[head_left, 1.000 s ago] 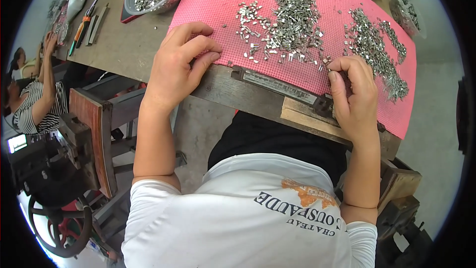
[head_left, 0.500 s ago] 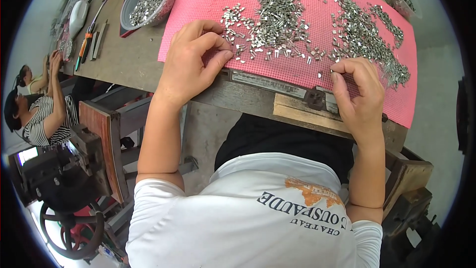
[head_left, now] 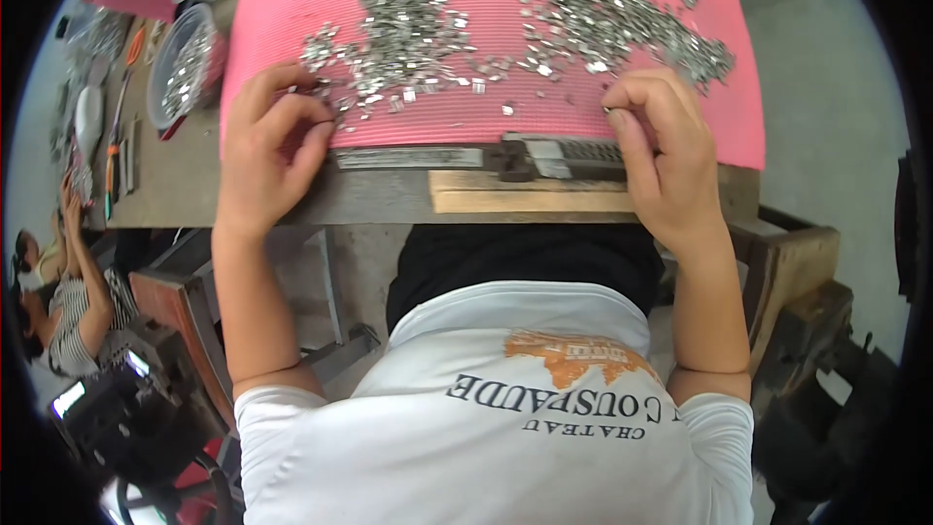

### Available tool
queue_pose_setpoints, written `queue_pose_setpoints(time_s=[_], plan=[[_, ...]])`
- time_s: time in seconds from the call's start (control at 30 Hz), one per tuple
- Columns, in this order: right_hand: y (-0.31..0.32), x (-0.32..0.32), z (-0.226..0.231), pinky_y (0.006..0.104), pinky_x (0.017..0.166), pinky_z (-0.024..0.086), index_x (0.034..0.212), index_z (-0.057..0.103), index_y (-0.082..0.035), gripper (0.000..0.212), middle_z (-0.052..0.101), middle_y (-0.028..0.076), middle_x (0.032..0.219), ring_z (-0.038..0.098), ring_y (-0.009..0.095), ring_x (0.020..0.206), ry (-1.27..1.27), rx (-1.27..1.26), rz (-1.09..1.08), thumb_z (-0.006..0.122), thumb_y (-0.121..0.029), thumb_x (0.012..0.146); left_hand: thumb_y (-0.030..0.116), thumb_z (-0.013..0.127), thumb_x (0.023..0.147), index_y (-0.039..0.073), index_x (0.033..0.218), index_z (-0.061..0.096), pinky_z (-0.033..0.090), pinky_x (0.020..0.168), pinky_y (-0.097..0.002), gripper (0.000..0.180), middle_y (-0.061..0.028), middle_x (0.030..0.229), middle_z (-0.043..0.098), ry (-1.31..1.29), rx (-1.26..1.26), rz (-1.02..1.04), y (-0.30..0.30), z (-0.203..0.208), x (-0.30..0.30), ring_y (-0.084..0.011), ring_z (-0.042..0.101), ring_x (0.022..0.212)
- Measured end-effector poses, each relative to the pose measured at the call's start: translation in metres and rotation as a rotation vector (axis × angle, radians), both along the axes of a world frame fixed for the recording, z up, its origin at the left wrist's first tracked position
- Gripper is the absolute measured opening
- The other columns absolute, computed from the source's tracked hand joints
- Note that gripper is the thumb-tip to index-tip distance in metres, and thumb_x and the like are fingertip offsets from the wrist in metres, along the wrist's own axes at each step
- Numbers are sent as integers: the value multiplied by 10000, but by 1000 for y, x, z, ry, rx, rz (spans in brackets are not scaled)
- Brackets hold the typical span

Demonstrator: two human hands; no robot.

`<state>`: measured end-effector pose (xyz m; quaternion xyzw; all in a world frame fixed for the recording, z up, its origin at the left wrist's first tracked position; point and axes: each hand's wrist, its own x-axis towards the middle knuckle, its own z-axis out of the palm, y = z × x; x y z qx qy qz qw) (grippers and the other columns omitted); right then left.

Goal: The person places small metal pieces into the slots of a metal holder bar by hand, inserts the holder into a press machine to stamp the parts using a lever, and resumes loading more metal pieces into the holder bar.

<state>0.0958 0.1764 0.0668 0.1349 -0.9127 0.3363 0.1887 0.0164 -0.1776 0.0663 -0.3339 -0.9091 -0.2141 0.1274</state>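
Note:
Two heaps of small shiny metal pieces, the left heap [head_left: 403, 29] and the right heap [head_left: 607, 15], lie on a pink ribbed mat [head_left: 466, 122]. My left hand [head_left: 267, 151] rests at the mat's left front, by loose pieces; its thumb and index finger are closed together, hiding anything between them. To the right, my right hand [head_left: 671, 151] pinches a tiny metal piece [head_left: 609, 110] between thumb and forefinger, above the mat's front. Between my hands, a long metal bar fixture [head_left: 408, 157] with a dark clamp block [head_left: 513, 160] runs along the bench edge.
A pale wood strip [head_left: 525, 196] lines the bench's front edge. At the left stand a clear tub of metal pieces [head_left: 185, 68] and orange-handled tools [head_left: 114, 160]. A person in a striped shirt [head_left: 80, 316] sits at far left, behind a dark machine [head_left: 146, 418].
The whole view has shifted and turned, so the bench edge looks level. My right hand has moved rightward from the clamp block, uncovering more of the fixture. My left hand keeps its closed pose.

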Motion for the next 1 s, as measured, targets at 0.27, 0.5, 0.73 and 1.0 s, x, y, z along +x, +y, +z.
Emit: queue_pose_setpoints(time_s=[0.27, 0.5, 0.73, 1.0], plan=[[14, 15, -10, 377, 820, 436, 951, 632, -74, 134, 664, 48, 945, 633, 246, 868, 42, -56, -26, 694, -3, 855, -19, 698, 772, -14, 868, 633, 490, 939, -369, 116, -173, 1187, 599, -286, 15, 19, -4, 4, -7, -312, 618, 1083], [17, 26, -14, 381, 819, 437, 930, 631, -77, 168, 664, 37, 929, 638, 242, 865, 44, -56, -14, 720, 3, 811, 5, 664, 802, -33, 870, 606, 483, 951, -371, 97, -195, 1186, 599, -211, -66, 48, 6, 3, -3, -323, 616, 1071], [9, 31, -16, 358, 800, 441, 919, 653, -67, 185, 679, 41, 935, 645, 229, 860, 129, 65, 13, 739, 24, 783, 29, 639, 884, -8, 956, 596, 471, 967, -425, 91, -178, 1188, 640, -74, 197, 40, 54, -11, 21, -342, 610, 1097], [-8, 34, -14, 384, 820, 452, 890, 656, -68, 227, 668, 40, 916, 650, 211, 812, 228, 313, -31, 779, 0, 712, 50, 679, 843, 71, 958, 627, 397, 1007, -409, 128, -122, 1172, 676, -12, 200, -190, 115, -11, 40, -302, 618, 1083]])
